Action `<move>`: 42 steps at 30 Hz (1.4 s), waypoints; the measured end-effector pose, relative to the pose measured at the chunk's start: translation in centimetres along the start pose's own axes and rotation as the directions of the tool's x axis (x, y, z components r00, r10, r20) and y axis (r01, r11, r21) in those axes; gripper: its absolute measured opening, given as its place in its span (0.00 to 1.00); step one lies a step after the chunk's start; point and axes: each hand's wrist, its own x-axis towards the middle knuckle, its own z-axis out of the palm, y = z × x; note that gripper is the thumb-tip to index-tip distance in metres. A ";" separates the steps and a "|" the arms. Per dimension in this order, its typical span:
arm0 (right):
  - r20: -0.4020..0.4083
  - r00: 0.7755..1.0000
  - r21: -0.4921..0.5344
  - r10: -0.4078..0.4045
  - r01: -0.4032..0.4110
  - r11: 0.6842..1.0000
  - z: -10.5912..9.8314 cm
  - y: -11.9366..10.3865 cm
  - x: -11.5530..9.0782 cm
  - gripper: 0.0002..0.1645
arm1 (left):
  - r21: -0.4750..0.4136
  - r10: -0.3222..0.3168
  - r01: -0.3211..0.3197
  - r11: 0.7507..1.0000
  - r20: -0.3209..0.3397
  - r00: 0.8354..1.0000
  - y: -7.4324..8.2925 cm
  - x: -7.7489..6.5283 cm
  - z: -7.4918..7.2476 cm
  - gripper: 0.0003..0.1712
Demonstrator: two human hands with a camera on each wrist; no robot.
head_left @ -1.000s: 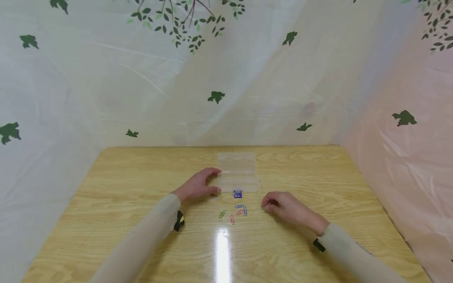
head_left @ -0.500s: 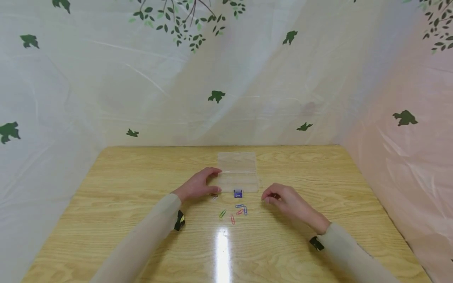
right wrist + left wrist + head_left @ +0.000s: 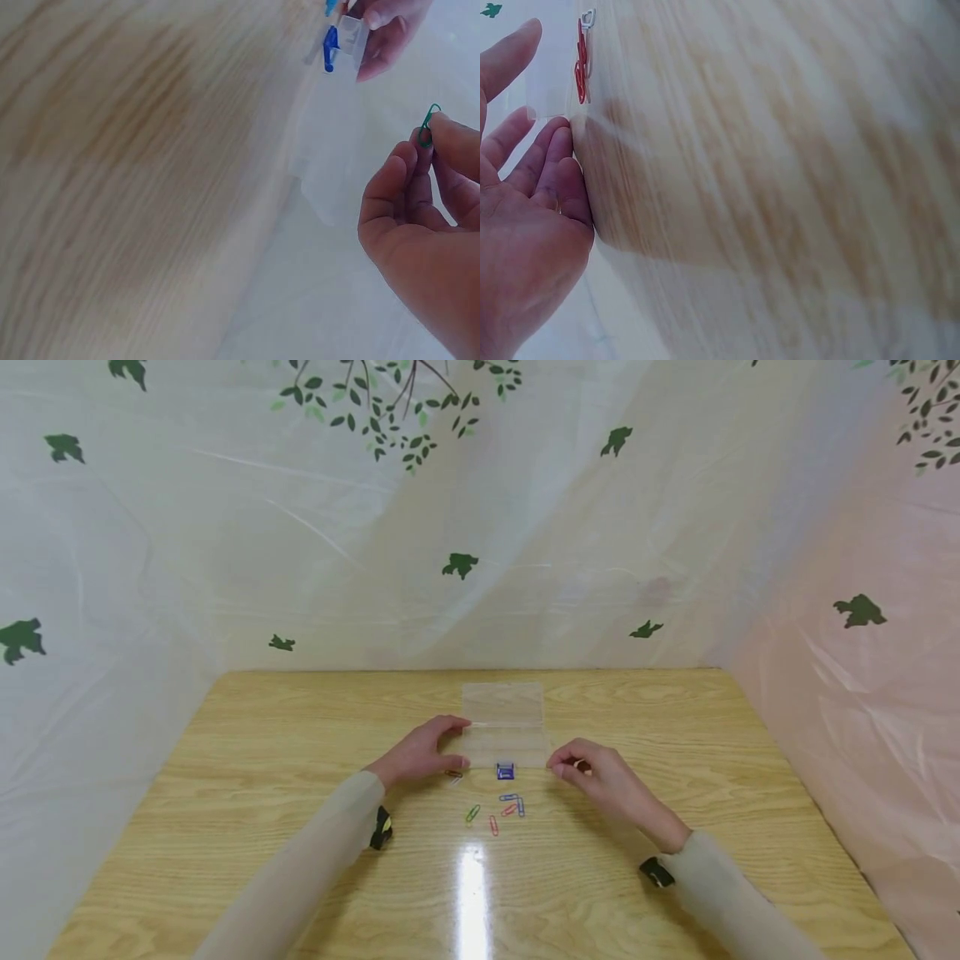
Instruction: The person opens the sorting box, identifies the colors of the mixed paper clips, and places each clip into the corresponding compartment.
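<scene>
A clear plastic box (image 3: 504,747) stands on the table with its lid (image 3: 502,703) laid back. My left hand (image 3: 418,753) holds its left end, thumb at the front corner and forefinger at the back. My right hand (image 3: 603,781) is at the box's front right corner. Between thumb and forefinger it pinches a green paper clip (image 3: 425,129), raised upright in the right wrist view. A blue latch-like piece (image 3: 506,771) sits at the middle of the box's front edge. By the left thumb lie a red paper clip (image 3: 580,67) and a white paper clip (image 3: 589,18).
In front of the box, several loose paper clips lie on the wooden table (image 3: 300,718): a green paper clip (image 3: 472,813), a red paper clip (image 3: 493,825), a pink paper clip (image 3: 509,810) and blue paper clips (image 3: 521,807). A leaf-printed sheet (image 3: 360,568) hangs behind.
My right hand has moved forward and slightly left, from beside the loose clips to the box's front right corner. My left hand and the box have stayed in place.
</scene>
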 end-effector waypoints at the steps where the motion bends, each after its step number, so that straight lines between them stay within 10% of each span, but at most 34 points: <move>1: -0.008 1.000 0.003 0.000 0.000 1.000 0.0 -0.1 0.1 0.05 | -0.001 -0.002 0.002 1.000 0.001 1.000 0.0 0.0 0.0 0.38; 42: -0.115 0.992 0.009 0.060 -0.059 0.998 1.7 -0.3 4.9 0.08 | 0.005 -0.001 0.001 1.000 0.002 1.000 -0.4 0.2 0.0 0.40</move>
